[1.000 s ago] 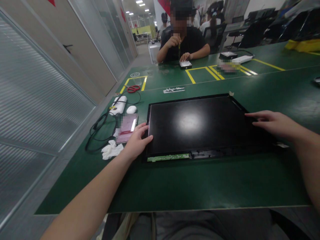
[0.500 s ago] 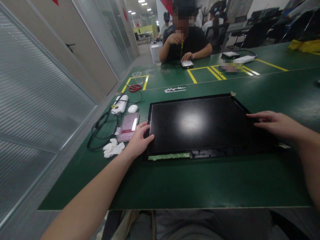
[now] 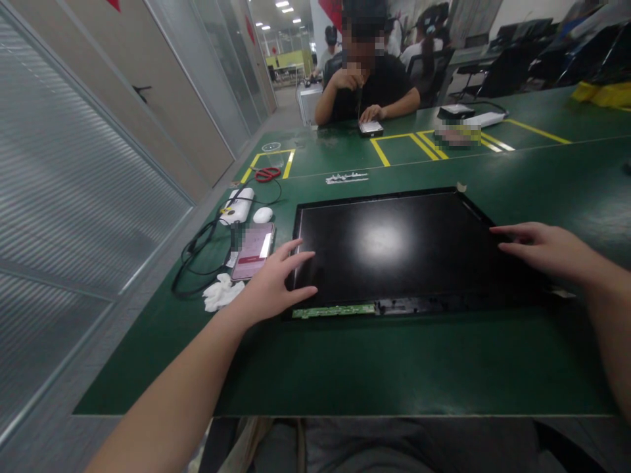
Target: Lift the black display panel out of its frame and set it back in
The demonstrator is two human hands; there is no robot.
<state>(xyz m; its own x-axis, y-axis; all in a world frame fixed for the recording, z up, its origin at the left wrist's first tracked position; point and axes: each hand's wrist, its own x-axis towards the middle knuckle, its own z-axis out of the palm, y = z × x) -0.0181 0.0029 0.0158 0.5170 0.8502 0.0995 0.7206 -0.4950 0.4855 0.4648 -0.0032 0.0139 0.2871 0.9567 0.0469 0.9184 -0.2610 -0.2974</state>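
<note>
A large black display panel (image 3: pixel 394 249) lies flat on the green table (image 3: pixel 394 361), with a thin green circuit strip (image 3: pixel 332 311) along its near edge. My left hand (image 3: pixel 276 286) is at the panel's left edge, fingers spread and reaching over the screen, holding nothing. My right hand (image 3: pixel 542 249) lies flat on the panel's right edge, fingers stretched out towards the left.
Left of the panel lie a pink phone (image 3: pixel 254 249), crumpled white tissue (image 3: pixel 220 293), a white mouse (image 3: pixel 263 214), a white device with black cables (image 3: pixel 236 206) and red scissors (image 3: pixel 267 174). Across the table a person in black (image 3: pixel 369 85) handles a small box. Yellow floor-tape marks cross the far tabletop.
My left hand has moved from gripping the panel's left edge to spreading its fingers over the screen. My right hand has stayed nearly still.
</note>
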